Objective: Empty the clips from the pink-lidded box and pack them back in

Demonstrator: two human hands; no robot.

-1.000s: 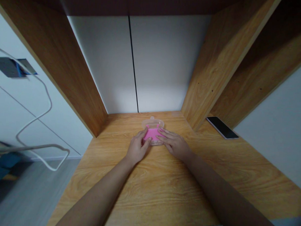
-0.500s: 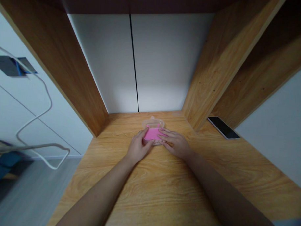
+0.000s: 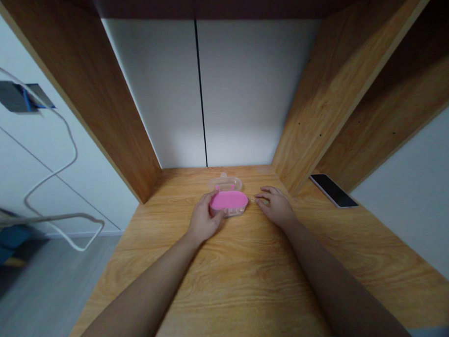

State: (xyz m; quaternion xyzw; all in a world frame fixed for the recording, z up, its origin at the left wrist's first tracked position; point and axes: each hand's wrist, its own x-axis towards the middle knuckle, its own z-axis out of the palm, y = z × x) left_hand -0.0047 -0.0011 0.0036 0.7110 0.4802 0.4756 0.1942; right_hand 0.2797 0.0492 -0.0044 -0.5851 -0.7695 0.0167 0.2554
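A small oval plastic box (image 3: 229, 200) with a pink top lies on the wooden desk, and small items show faintly through its clear front side. Its clear lid (image 3: 225, 182) is hinged back behind it. My left hand (image 3: 203, 219) grips the box's left end, with the thumb along the front and the fingers at the back left. To the right of the box, apart from it, is my right hand (image 3: 276, 207). Its fingers are curved and a little spread, and I see nothing in them.
Wooden panels rise at the left (image 3: 112, 115) and right (image 3: 322, 108) of the desk, with a white back wall (image 3: 242, 90) between them. A phone (image 3: 333, 190) lies at the right beyond the right panel. A white cable (image 3: 72, 148) hangs on the far left.
My right hand has let go of the box and moved off to the right. The box has shifted slightly left, with my left hand still on it.
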